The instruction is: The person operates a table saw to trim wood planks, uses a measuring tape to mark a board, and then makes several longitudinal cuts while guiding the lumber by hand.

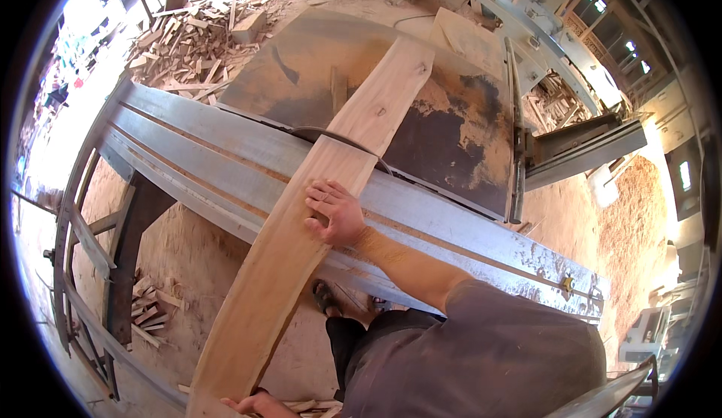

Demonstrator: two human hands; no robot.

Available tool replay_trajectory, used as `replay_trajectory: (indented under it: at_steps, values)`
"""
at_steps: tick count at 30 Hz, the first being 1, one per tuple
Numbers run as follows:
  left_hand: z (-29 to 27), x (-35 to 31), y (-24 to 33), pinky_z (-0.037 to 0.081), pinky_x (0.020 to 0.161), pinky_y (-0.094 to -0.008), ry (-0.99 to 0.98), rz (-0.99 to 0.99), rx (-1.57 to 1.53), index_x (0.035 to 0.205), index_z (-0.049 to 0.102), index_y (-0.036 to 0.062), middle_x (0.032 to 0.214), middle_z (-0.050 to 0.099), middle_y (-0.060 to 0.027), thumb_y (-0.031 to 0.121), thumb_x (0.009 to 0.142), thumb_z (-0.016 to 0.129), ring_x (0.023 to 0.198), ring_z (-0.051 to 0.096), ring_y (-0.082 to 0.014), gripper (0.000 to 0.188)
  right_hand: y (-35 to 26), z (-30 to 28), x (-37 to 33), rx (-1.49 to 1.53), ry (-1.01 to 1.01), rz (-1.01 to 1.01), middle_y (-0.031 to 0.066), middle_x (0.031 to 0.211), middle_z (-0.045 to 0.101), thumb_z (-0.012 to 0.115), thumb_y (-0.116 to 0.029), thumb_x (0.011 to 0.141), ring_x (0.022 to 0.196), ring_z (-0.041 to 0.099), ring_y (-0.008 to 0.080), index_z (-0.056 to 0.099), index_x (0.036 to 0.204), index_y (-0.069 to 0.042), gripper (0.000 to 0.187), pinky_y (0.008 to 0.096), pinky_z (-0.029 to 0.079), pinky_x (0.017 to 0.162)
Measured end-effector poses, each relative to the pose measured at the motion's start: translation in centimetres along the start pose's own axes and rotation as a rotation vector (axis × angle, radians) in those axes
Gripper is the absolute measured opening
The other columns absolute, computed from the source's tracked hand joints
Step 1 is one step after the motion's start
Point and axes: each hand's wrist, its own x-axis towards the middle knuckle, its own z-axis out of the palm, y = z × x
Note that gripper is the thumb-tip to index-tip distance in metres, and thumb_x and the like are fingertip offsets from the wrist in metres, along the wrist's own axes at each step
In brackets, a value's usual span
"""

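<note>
If the long, pale-brown wooden board [263, 290] skews, it could bind on the thin, dark circular saw blade [308, 134] and kick; uneven pressure from my two hands might cause that. My right hand [336, 211] could also slip bladeward. It presses flat on the board, fingers slightly apart, near the blade. The board runs beneath it across the grooved silver metal desk [203, 155], down to my left hand [259, 404] at its near right edge; whether that one clamps, I can't tell.
</note>
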Motion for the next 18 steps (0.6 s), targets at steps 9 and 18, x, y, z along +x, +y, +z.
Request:
replay_trajectory:
  at_steps: [9, 18]
  values:
    - [0.7, 7.4, -1.7, 0.037, 0.114, -0.0508, -0.142, -0.007, -0.005, 0.146, 0.053, 0.001, 0.153, 0.051, -0.015, 0.053, 0.098, 0.049, 0.138, 0.048, -0.0361, 0.071, -1.1, -5.5, -7.0, 0.178, -0.025, 0.012, 0.0141, 0.128, 0.069, 0.076, -0.003, 0.076, 0.126, 0.061, 0.0357, 0.073, 0.109, -0.005, 0.033, 0.0477, 0.047, 0.109]
    - [2.5, 3.9, 0.5, 0.038, 0.113, -0.0504, -0.21, -0.084, -0.028, 0.149, 0.051, 0.0078, 0.152, 0.051, -0.0131, 0.051, 0.101, 0.053, 0.134, 0.05, -0.0349, 0.065, 13.7, -25.8, -17.2, -0.118, 0.126, 0.78, 0.0152, 0.095, 0.076, 0.064, -0.026, 0.097, 0.094, 0.073, 0.0215, 0.075, 0.115, -0.003, 0.032, 0.0329, 0.054, 0.088]
